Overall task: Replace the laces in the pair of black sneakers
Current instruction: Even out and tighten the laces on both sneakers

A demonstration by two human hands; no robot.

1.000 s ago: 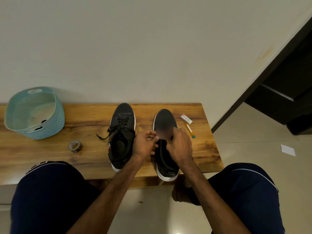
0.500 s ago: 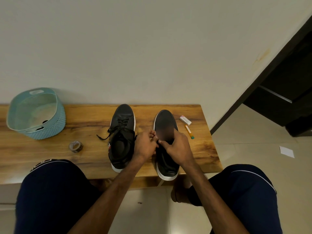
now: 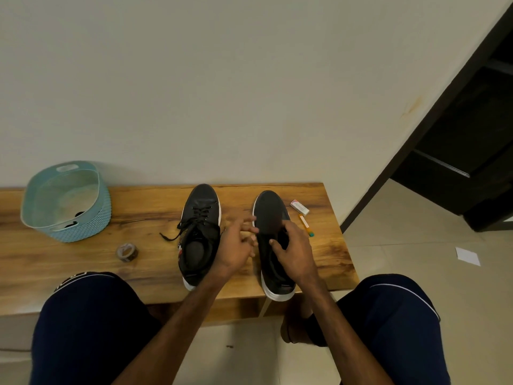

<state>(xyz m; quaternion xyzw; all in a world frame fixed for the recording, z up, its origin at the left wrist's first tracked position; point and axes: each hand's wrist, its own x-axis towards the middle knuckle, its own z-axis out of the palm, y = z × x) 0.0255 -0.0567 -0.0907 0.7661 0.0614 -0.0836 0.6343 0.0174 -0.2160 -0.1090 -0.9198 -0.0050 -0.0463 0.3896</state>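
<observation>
1. A person sits facing a wooden bench (image 3: 327, 245) that stands against a pale wall, with a knee in dark blue shorts (image 3: 91, 323) on either side.
2. Both black sneakers stand on the bench side by side, toes to the wall and heels toward the sitter. A strip of bare wood separates the left sneaker (image 3: 201, 245) from the right sneaker (image 3: 270, 215).
3. The left sneaker is threaded with a black lace (image 3: 201, 215). One loose end trails off its left side onto the wood.
4. The right sneaker's heel sits at the bench's near edge. Its eyelet area is under the hand (so I cannot tell whether any lace is in it).
5. The left hand (image 3: 236, 245) hovers over the gap between the shoes. Its fingers are spread and blurred, and I see nothing held in them.
6. The right hand (image 3: 294, 251) lies over the middle of the right sneaker. Its fingers curl down onto the upper and its thumb reaches across the opening, gripping the shoe there.
7. Far to the left, a teal basket (image 3: 83, 229) stands near the wall, with a roll of tape (image 3: 127, 252) lying in front of it.
8. Just right of the right sneaker lie a small white box (image 3: 299, 207) and an orange pen (image 3: 304, 224).
9. A slip of white paper (image 3: 467, 256) lies on the tiled floor beyond the bench's end.
</observation>
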